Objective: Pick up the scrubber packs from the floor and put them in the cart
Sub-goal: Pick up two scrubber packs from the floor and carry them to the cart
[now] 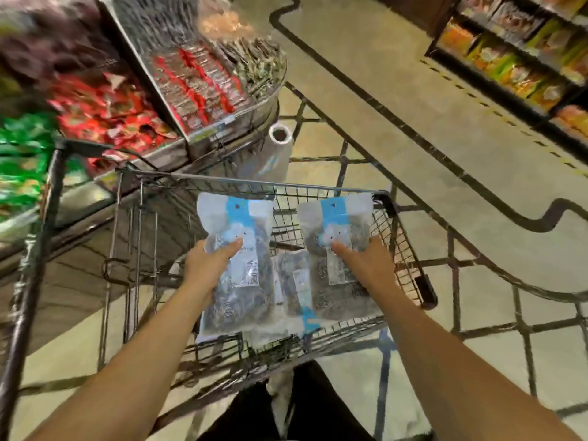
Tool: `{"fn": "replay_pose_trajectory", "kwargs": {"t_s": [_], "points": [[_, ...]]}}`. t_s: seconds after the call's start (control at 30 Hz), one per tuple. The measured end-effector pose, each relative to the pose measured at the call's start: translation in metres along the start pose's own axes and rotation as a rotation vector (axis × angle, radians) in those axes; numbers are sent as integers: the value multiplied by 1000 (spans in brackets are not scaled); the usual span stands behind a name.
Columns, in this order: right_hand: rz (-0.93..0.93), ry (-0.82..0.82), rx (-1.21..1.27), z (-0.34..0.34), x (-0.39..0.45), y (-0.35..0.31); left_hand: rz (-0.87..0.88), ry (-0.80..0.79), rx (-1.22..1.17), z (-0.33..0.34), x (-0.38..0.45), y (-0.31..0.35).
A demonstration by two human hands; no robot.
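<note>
Both arms reach out over the wire cart point(401, 246), each hand carrying one scrubber pack flat and label-up, probably so the two can be laid side by side in the basket instead of dropped in a heap. The left hand point(208, 265) grips the left pack point(237, 259) at its near left edge, thumb pressed on the front and the other fingers curled out of sight behind it. The right hand point(366, 265) holds the right pack point(337, 249) the same way from its right edge, one finger lying across the clear label. Both packs hang above the basket, their blue header cards pointing away from the person. A third pack point(294, 281) already lies in the cart between and below them. No pack shows on the tiled floor point(366, 106).
</note>
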State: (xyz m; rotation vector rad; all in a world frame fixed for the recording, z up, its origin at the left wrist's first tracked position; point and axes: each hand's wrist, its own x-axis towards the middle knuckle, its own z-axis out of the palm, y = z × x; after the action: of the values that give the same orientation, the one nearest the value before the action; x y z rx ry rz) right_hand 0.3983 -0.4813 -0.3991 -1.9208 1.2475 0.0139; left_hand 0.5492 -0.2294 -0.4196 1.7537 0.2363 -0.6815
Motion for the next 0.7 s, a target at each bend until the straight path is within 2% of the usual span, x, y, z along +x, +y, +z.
{"fn": "replay_pose_trajectory", "kwargs": {"t_s": [0.1, 0.3, 0.5, 0.7], "points": [[33, -70, -75, 25, 28, 15, -48, 93, 28, 4, 8, -18], [113, -201, -230, 82, 71, 56, -185, 104, 214, 28, 53, -86], [137, -252, -194, 139, 108, 106, -288, 102, 178, 62, 93, -156], [150, -295, -113, 181, 144, 132, -257, 74, 128, 89, 130, -199]]}}
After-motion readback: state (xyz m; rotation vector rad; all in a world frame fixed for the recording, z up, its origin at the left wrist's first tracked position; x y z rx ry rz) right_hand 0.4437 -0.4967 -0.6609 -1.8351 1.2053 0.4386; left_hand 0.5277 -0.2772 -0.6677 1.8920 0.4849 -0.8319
